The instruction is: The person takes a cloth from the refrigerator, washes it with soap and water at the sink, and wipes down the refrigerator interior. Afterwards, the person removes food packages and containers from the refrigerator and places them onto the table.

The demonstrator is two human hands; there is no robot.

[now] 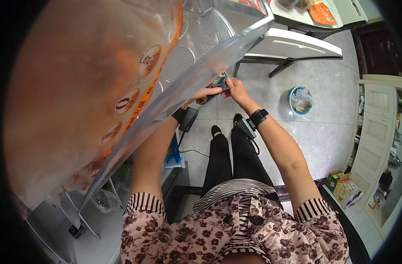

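Both my hands are in front of me, above the floor, close to a clear plastic drawer. Between them is a small packet with a dark blue-green print. My right hand grips its right side, thumb on top. My left hand holds its lower left side, with the thumb laid across it. The drawer's transparent wall covers part of the left hand and the packet. A large see-through bag with orange print fills the upper left, nearest the camera.
A blue-rimmed waste bin with a plastic liner stands on the tiled floor to the right. A white chair and a table holding an orange packet are ahead. Boxes sit by a white cabinet.
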